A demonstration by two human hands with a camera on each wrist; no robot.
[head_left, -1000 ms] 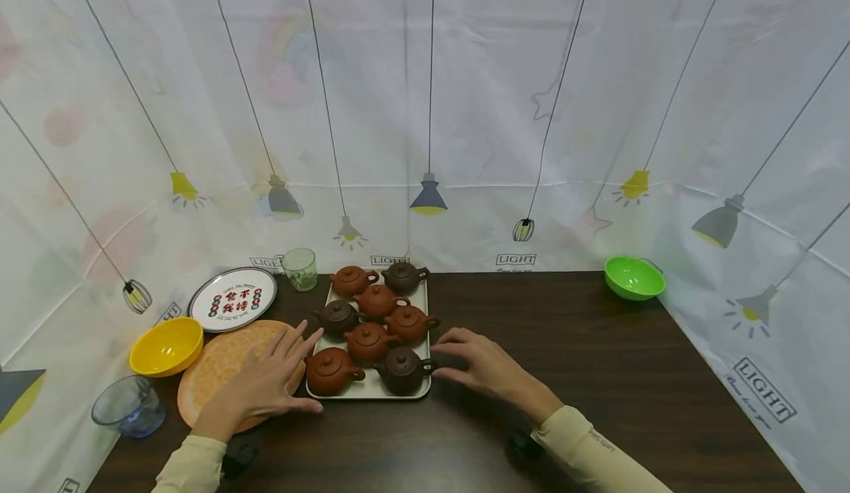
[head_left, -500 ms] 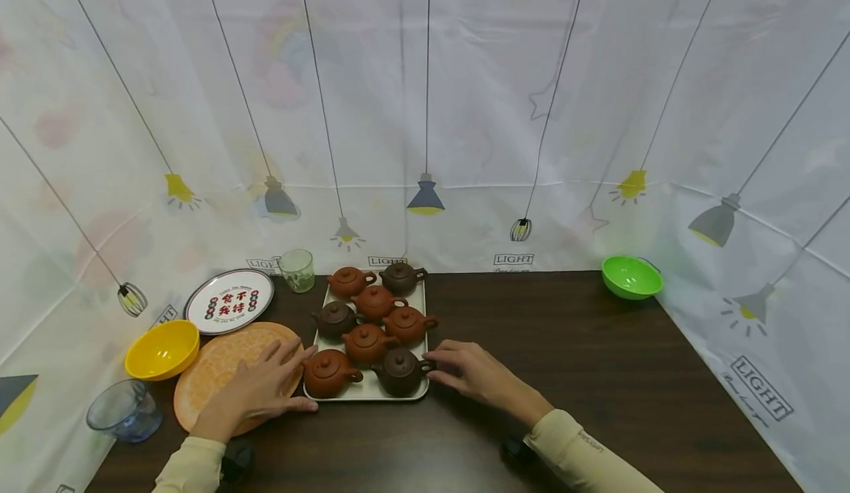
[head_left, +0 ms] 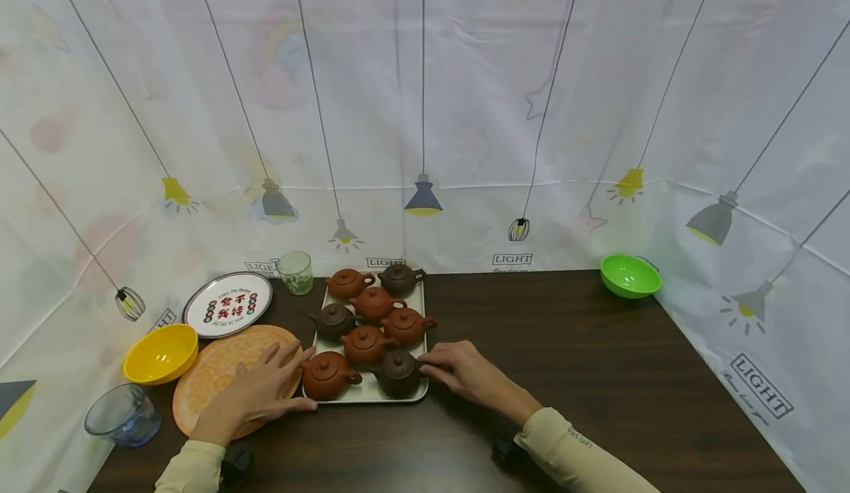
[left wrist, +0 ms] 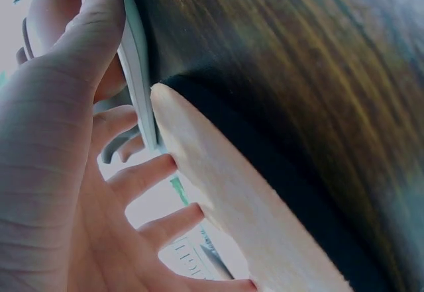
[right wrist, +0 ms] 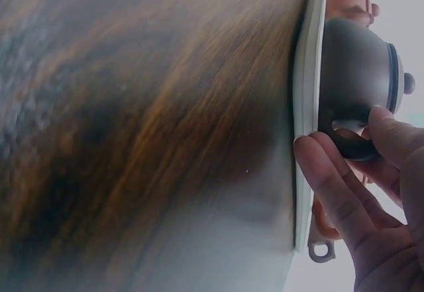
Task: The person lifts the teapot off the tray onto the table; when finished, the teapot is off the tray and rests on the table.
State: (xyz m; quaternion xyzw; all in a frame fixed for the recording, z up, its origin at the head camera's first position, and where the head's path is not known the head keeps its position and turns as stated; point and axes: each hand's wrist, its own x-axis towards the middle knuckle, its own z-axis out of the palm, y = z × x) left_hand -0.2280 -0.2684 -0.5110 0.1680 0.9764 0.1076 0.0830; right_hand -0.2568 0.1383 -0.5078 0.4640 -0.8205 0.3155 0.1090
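Small clay teapots, several reddish-brown and several dark, stand on a pale tray (head_left: 421,397) in the head view. My right hand (head_left: 474,377) is at the front-right dark teapot (head_left: 397,375), thumb and fingers about its handle (right wrist: 358,147). The right wrist view shows that pot upright on the tray, with some fingertips by the tray's rim. My left hand (head_left: 255,388) has its fingers spread over the round orange board (head_left: 206,375), beside the tray's left edge. Its thumb and fingertips are close to the front-left reddish teapot (head_left: 325,376); whether they touch it I cannot tell.
Left of the tray are a yellow bowl (head_left: 161,354), a bluish glass (head_left: 124,415), a white plate with red characters (head_left: 229,305) and a greenish glass (head_left: 295,272). A green bowl (head_left: 631,276) stands at the dark table's (head_left: 564,331) far right corner. Printed curtains enclose the back and sides.
My right hand has moved left, from beside the tray to the dark teapot's handle, and its fingers have closed in. My left hand has shifted slightly left and stays spread.
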